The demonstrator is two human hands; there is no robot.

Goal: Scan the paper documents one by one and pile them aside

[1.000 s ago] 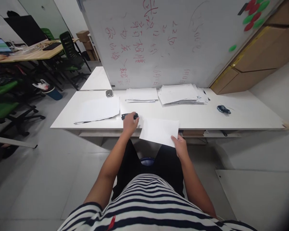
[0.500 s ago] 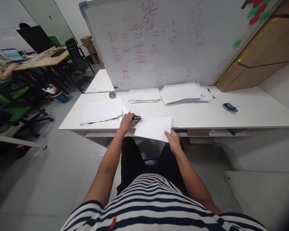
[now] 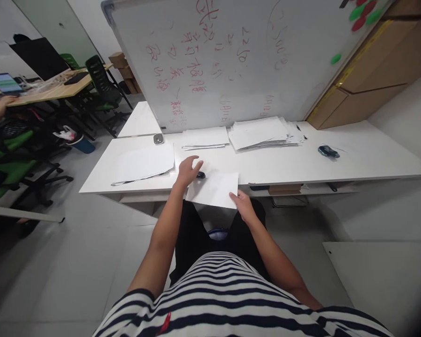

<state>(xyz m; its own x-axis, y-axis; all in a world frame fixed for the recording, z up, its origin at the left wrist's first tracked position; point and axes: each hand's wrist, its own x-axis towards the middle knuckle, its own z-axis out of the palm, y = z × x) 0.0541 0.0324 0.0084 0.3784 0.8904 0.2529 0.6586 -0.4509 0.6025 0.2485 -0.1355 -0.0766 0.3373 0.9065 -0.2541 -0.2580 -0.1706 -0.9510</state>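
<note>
My right hand (image 3: 243, 206) pinches the near right corner of a white sheet of paper (image 3: 214, 189) between thumb and fingers. The sheet lies across the desk's front edge, with its near side jutting out over my lap. At its far left edge is a small black object (image 3: 200, 175), perhaps a stapler, partly hidden by my left hand. My left hand (image 3: 188, 171) hovers just over and beside that object, thumb and fingers apart, holding nothing.
On the white desk (image 3: 280, 168) lie a left paper stack (image 3: 143, 164), a middle stack (image 3: 205, 137) and a larger right pile (image 3: 259, 133). A dark blue-green object (image 3: 328, 151) sits at right. Behind stand a whiteboard (image 3: 214, 61) and cardboard boxes (image 3: 365, 70).
My left hand has lifted off the black object and its fingers have spread. The sheet and my right hand have shifted slightly left. The camera view has turned a little.
</note>
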